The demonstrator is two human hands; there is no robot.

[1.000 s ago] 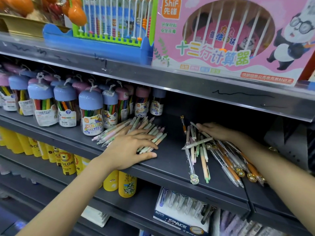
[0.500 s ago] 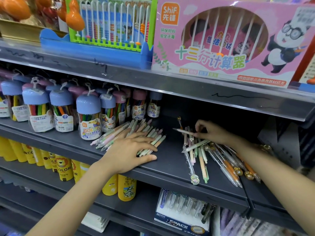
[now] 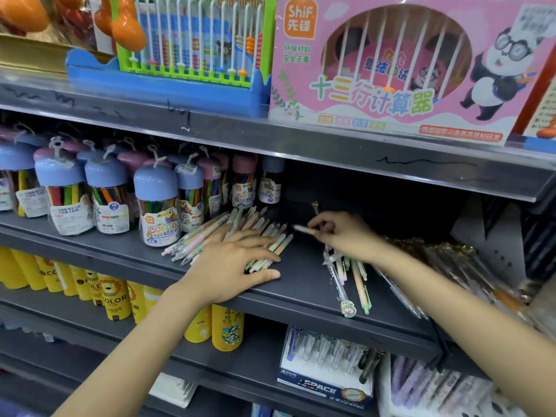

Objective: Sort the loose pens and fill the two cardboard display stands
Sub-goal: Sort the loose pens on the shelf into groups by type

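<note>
A pile of pastel pens (image 3: 207, 236) lies on the dark middle shelf (image 3: 301, 290). My left hand (image 3: 231, 263) rests flat on that pile with fingers straight. To the right lies a second, mixed pile of pens (image 3: 355, 278), some with orange barrels and clear jewelled tops. My right hand (image 3: 343, 233) is above that pile and pinches one pale pink pen (image 3: 302, 229), its tip pointing left toward the pastel pile. No cardboard display stand shows on this shelf.
Blue- and pink-capped jars of coloured pens (image 3: 156, 206) stand left of the pastel pile. The shelf above holds an abacus (image 3: 192, 40) and a pink abacus box (image 3: 406, 64). Below are yellow tubes (image 3: 114, 296) and a boxed pen display (image 3: 325, 368).
My right hand picked one pale pen from the right pile and carried it left toward the pastel pile. My left hand stayed on the pastel pens.
</note>
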